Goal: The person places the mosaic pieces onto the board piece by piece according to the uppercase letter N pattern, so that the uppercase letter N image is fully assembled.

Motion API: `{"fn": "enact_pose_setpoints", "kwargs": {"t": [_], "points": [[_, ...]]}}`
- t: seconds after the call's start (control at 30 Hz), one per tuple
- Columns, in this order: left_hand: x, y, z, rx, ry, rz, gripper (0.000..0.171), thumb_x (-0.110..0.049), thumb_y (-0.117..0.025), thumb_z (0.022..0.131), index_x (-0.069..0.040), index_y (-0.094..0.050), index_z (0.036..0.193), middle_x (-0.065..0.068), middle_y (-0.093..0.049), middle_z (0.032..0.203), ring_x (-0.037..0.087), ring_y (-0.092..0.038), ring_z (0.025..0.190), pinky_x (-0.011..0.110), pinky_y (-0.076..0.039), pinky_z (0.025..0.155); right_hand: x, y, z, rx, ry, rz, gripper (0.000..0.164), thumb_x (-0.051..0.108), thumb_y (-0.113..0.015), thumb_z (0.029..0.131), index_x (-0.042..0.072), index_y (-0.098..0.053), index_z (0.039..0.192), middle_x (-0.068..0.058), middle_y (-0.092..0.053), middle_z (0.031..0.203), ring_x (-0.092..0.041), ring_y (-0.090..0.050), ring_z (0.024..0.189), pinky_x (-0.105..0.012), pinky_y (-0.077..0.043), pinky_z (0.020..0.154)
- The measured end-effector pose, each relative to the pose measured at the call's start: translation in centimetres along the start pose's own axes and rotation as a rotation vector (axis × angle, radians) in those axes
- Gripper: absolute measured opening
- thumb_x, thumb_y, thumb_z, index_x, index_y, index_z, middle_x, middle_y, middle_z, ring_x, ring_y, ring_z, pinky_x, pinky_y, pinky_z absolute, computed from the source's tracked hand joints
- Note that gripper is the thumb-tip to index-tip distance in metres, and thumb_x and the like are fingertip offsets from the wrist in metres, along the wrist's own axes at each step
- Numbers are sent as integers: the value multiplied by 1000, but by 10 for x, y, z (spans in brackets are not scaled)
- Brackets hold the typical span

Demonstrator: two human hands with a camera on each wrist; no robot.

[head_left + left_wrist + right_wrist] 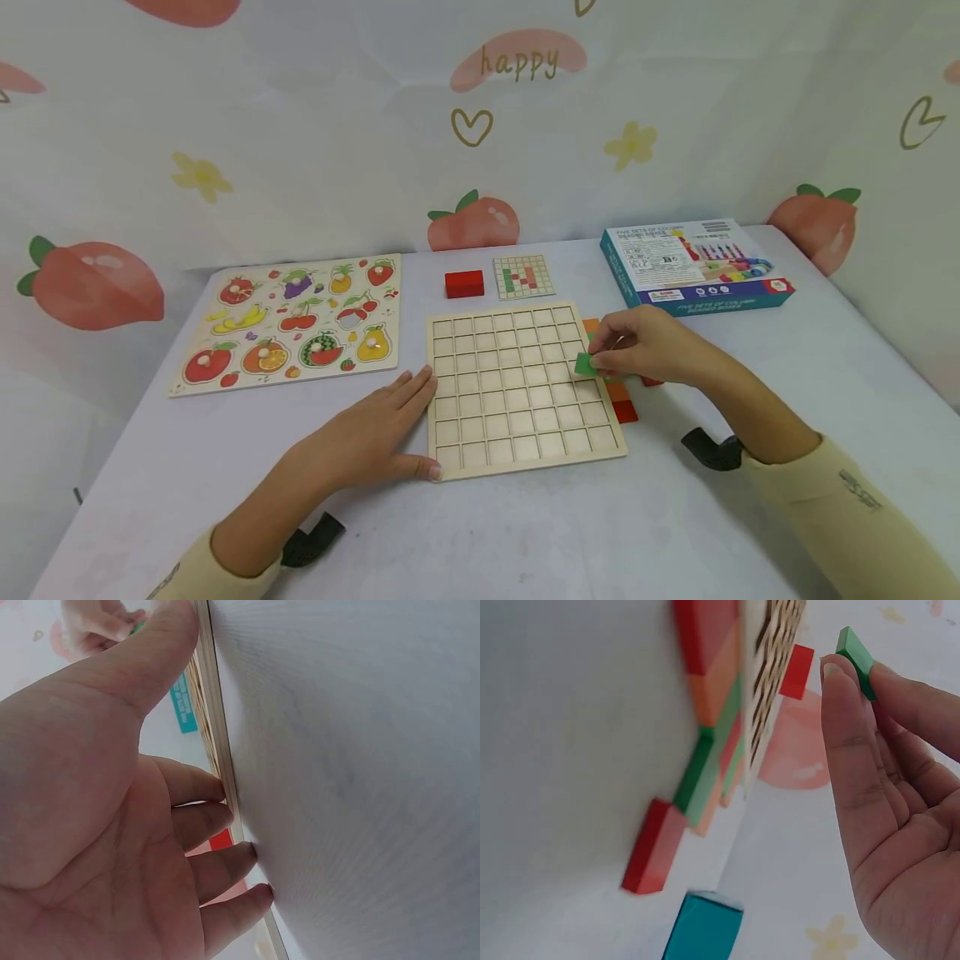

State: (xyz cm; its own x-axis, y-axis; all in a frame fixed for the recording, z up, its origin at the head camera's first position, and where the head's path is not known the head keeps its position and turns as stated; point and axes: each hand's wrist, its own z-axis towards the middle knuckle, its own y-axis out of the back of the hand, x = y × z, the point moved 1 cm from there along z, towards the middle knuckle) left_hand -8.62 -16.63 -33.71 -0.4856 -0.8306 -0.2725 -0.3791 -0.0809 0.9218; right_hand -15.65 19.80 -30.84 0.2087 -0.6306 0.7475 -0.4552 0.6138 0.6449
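Observation:
My right hand (651, 346) pinches a small green square tile (856, 660) between thumb and index finger. In the head view the tile overlaps the right side of a wooden grid board (517, 392), whose square cells hold nothing. A bit of red shows among the fingers beneath the tile in the right wrist view. My left hand (367, 435) lies along the board's left edge, fingers extended, with fingertips and thumb at its rim. Orange, green and red tiles (697, 776) lie on the table along the board's right edge, partly hidden by the right hand and the board.
Behind the board sit a red block (464, 284) and a pattern card (523, 277) with coloured squares. A fruit peg puzzle (273, 312) lies at the left. At the back right is a flat printed box (693, 267), against a wall covering with peaches.

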Motion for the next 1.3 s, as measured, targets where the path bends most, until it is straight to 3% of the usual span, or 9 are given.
{"fn": "enact_pose_setpoints", "kwargs": {"t": [0.1,0.57,1.3], "points": [[0,0,0,1,0,3,110,-68,-68,82,-4,-23,159,11,-17,166,34,-18,150,51,-26,117,3,0,6,3,6,35,9,9,-75,91,3,-70,96,-5,-70,89,-20,-69,77,-28,-59,71],[-1,1,2,18,23,19,110,-69,-67,82,-5,-23,160,10,-16,166,33,-16,151,51,-26,117,24,-15,47,64,0,149,7,8,-74,92,2,-71,94,-10,-72,85,-28,-69,77,-37,-60,75],[0,-1,3,19,18,4,112,-71,-65,81,-5,-22,160,10,-15,166,33,-15,151,52,-26,117,62,-49,94,196,-18,157,5,1,-73,90,0,-69,86,-12,-70,80,-31,-73,75,-37,-61,72]]}}
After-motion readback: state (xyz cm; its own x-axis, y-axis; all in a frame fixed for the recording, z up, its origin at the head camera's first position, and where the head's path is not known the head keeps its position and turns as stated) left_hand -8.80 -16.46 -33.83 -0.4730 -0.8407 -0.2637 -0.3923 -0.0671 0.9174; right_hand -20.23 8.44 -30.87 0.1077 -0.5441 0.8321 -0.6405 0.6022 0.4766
